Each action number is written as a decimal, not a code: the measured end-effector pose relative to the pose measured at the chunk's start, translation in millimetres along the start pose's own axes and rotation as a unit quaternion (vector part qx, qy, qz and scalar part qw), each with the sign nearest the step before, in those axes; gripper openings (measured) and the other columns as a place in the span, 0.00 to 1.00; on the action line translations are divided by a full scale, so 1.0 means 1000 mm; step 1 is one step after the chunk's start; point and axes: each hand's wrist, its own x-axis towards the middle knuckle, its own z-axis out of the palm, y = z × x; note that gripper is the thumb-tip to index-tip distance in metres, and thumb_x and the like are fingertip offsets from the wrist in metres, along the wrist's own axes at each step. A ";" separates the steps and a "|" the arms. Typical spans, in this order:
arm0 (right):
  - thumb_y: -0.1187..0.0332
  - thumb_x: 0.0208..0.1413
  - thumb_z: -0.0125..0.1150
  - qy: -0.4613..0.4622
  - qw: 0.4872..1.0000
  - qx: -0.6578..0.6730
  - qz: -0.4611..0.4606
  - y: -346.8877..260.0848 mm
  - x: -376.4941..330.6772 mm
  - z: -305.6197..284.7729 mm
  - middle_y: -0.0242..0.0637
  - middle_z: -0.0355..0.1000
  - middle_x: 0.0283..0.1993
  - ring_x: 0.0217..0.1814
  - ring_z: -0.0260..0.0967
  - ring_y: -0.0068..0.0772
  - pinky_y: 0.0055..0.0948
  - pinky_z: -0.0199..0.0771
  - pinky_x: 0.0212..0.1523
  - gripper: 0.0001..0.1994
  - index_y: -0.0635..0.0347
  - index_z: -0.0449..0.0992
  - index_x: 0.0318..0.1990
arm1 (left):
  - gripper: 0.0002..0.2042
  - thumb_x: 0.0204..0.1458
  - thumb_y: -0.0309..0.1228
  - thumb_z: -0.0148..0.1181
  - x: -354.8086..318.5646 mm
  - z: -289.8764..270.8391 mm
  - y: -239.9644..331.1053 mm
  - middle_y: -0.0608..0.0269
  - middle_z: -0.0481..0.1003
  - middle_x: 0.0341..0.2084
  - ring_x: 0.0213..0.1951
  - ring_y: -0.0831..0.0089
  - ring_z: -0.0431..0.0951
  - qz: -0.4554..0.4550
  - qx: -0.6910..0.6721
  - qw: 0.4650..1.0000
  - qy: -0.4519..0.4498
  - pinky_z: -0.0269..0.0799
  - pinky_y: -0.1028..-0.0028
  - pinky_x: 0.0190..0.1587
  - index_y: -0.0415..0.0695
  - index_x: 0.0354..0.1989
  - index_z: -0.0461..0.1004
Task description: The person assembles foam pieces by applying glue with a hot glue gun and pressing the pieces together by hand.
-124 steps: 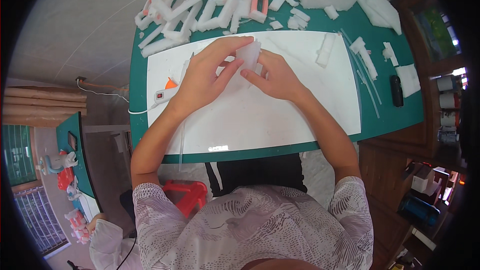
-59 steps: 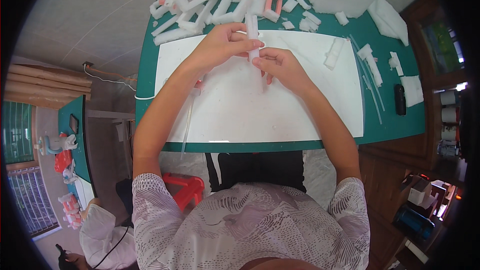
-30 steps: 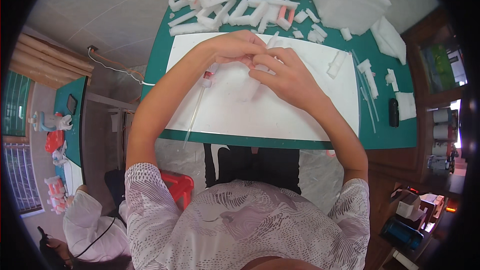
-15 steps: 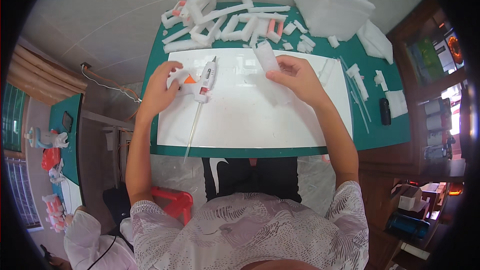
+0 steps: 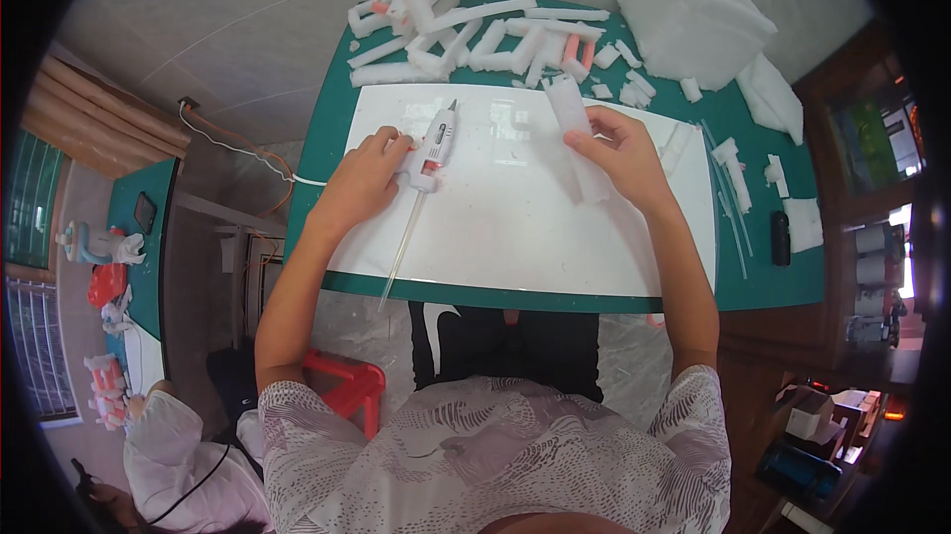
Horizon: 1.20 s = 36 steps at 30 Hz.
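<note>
My left hand (image 5: 363, 179) is closed around the handle of a white hot glue gun (image 5: 434, 146). The gun's nozzle points away from me, and a long clear glue stick (image 5: 404, 249) sticks out of its rear toward the table's near edge. My fingers cover the trigger. In my right hand (image 5: 626, 154) a flat white foam strip (image 5: 568, 106) is pinched between thumb and fingers. It is held tilted over the right half of the white board (image 5: 475, 227), its far end near the board's back edge.
White foam frames (image 5: 466, 17) with some pink parts pile up at the back of the green table (image 5: 322, 143). A large foam box (image 5: 688, 24) stands back right. Clear glue sticks (image 5: 728, 202), foam scraps and a black object (image 5: 781, 237) lie right. Another person (image 5: 183, 465) is lower left.
My left hand has closed on the glue gun's handle, covering the orange trigger. The right hand still holds the foam strip. The whole view has shifted slightly.
</note>
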 end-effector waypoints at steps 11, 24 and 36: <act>0.59 0.56 0.65 0.099 0.987 -0.088 -0.090 0.008 0.003 0.004 0.44 0.79 0.41 0.39 0.76 0.35 0.27 0.71 0.43 0.18 0.64 0.77 0.48 | 0.23 0.37 0.19 0.58 0.012 0.017 0.007 0.52 0.66 0.45 0.32 0.57 0.74 0.007 -0.024 0.987 0.158 0.73 0.62 0.35 0.40 0.47 0.73; 0.69 0.53 0.67 0.139 0.947 -0.249 -0.145 0.015 -0.002 0.013 0.45 0.78 0.40 0.38 0.76 0.42 0.29 0.74 0.42 0.14 0.66 0.77 0.46 | 0.26 0.33 0.18 0.64 0.035 0.031 0.039 0.50 0.70 0.38 0.32 0.60 0.76 0.138 -0.132 0.964 0.185 0.74 0.69 0.30 0.38 0.48 0.76; 0.74 0.50 0.69 0.128 0.933 -0.262 -0.211 0.016 -0.003 0.020 0.45 0.75 0.33 0.31 0.73 0.40 0.30 0.71 0.32 0.13 0.66 0.77 0.44 | 0.26 0.31 0.14 0.60 0.029 0.045 0.047 0.50 0.70 0.38 0.34 0.60 0.74 0.128 -0.137 0.967 0.172 0.71 0.72 0.28 0.38 0.47 0.76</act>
